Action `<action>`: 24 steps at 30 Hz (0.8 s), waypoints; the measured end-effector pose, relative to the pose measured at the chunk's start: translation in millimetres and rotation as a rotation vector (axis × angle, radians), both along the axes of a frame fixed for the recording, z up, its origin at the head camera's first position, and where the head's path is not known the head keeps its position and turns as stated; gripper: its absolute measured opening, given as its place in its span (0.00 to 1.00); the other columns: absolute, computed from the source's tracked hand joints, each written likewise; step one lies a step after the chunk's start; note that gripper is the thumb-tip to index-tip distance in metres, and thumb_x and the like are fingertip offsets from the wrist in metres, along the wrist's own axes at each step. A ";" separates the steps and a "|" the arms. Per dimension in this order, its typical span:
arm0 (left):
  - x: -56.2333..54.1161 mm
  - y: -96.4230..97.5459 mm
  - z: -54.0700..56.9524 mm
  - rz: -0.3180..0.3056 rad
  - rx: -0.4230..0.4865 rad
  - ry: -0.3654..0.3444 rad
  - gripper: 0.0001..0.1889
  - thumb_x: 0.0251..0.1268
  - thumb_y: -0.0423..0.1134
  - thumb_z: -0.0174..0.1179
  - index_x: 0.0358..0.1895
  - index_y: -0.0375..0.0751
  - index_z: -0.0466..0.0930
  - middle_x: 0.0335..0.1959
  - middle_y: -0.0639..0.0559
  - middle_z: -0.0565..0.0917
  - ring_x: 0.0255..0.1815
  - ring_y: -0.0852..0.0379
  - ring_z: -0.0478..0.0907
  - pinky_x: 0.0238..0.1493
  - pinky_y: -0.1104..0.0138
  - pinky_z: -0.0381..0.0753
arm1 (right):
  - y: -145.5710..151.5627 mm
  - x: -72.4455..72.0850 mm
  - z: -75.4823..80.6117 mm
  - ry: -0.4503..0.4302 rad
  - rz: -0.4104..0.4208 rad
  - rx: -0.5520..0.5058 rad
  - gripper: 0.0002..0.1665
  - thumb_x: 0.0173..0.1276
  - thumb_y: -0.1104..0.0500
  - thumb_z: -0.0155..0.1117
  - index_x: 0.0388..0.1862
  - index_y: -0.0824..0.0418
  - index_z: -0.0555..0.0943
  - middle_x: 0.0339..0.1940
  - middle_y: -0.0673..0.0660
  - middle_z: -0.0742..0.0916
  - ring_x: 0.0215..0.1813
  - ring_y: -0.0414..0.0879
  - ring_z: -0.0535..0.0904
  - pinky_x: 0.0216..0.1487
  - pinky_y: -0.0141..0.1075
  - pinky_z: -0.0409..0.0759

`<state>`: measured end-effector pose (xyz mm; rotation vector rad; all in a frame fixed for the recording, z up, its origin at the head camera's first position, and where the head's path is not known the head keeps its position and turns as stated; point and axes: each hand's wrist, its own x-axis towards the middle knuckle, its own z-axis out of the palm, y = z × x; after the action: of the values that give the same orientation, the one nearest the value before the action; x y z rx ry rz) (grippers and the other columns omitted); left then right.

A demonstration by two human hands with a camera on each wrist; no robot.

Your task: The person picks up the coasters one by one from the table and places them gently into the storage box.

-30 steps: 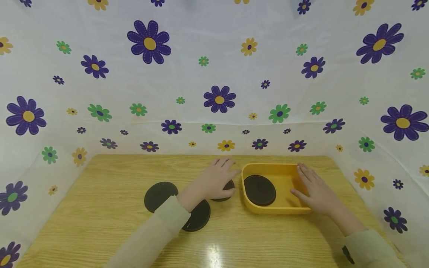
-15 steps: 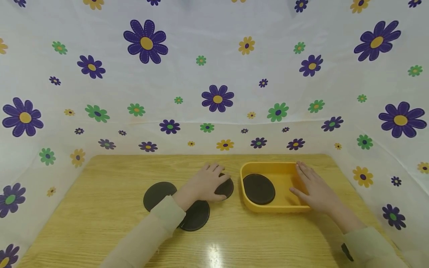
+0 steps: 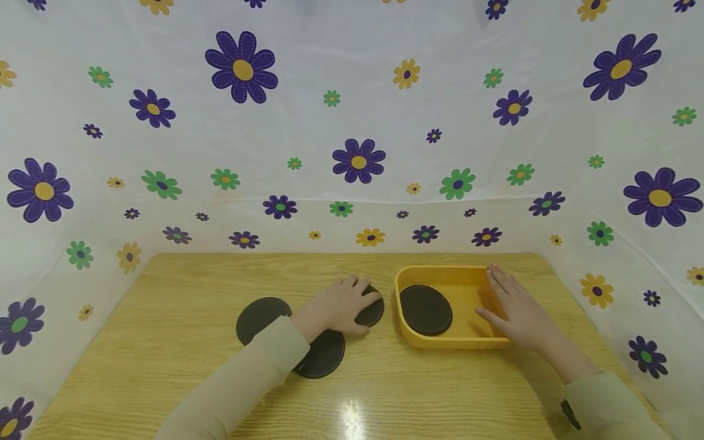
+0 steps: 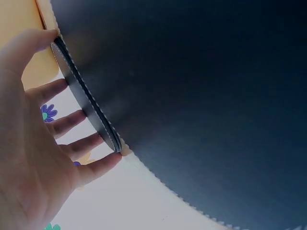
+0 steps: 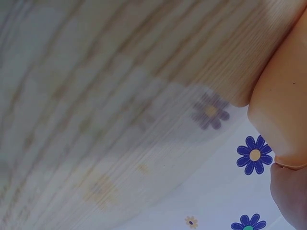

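Note:
My left hand [image 3: 341,305] is over a round black coaster [image 3: 372,310] lying left of the yellow tray [image 3: 467,344]. In the left wrist view its thumb and fingertips are spread around the rim of that coaster [image 4: 79,89], gripping it from opposite edges. A second coaster [image 3: 324,354] lies below the left wrist, and a third [image 3: 261,318] is partly covered by the sleeve. Inside the tray, at its left end, lies another coaster [image 3: 426,310]. My right hand [image 3: 519,315] rests against the tray's right side, fingers straight along it and thumb inside.
The wooden table [image 3: 187,287] carries everything. Around its back and sides hangs a white cloth [image 3: 308,122] printed with flowers. A large dark coaster face with a stitched edge [image 4: 192,96] fills most of the left wrist view.
The left hand has drawn back left from beside the tray's left wall and settled on the nearest coaster. The right hand stays at the tray's right side.

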<state>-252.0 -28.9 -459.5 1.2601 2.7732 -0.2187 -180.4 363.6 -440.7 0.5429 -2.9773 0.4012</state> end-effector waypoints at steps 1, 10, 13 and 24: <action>-0.5 0.2 -0.2 0.006 0.008 -0.014 0.41 0.69 0.67 0.62 0.81 0.58 0.65 0.79 0.45 0.66 0.79 0.40 0.67 0.75 0.45 0.73 | 0.1 0.0 0.1 0.001 0.000 0.001 0.53 0.80 0.41 0.58 0.85 0.76 0.52 0.86 0.75 0.56 0.88 0.69 0.49 0.89 0.47 0.35; -2.2 -1.5 0.8 0.018 0.034 -0.037 0.41 0.67 0.66 0.64 0.80 0.58 0.66 0.77 0.43 0.68 0.76 0.40 0.68 0.74 0.44 0.73 | -1.4 0.9 2.3 -0.004 0.004 -0.001 0.53 0.80 0.41 0.58 0.84 0.77 0.52 0.86 0.75 0.56 0.88 0.70 0.49 0.89 0.52 0.39; -2.4 -1.7 1.4 0.012 0.033 -0.022 0.42 0.65 0.67 0.64 0.80 0.57 0.67 0.76 0.42 0.70 0.76 0.40 0.69 0.73 0.44 0.73 | -2.0 1.8 3.2 -0.005 0.000 -0.006 0.53 0.80 0.41 0.59 0.84 0.77 0.52 0.87 0.75 0.55 0.87 0.70 0.49 0.89 0.54 0.41; -7.3 -7.0 9.5 0.007 0.154 0.003 0.44 0.56 0.65 0.68 0.77 0.55 0.71 0.72 0.42 0.72 0.72 0.41 0.70 0.69 0.42 0.75 | -1.7 1.4 1.6 0.012 0.009 0.005 0.53 0.80 0.42 0.59 0.84 0.77 0.52 0.86 0.76 0.58 0.86 0.72 0.52 0.89 0.42 0.32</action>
<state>-259.3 -35.8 -450.1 1.2824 2.8436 -0.0065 -179.1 361.9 -439.1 0.5568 -2.9665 0.3907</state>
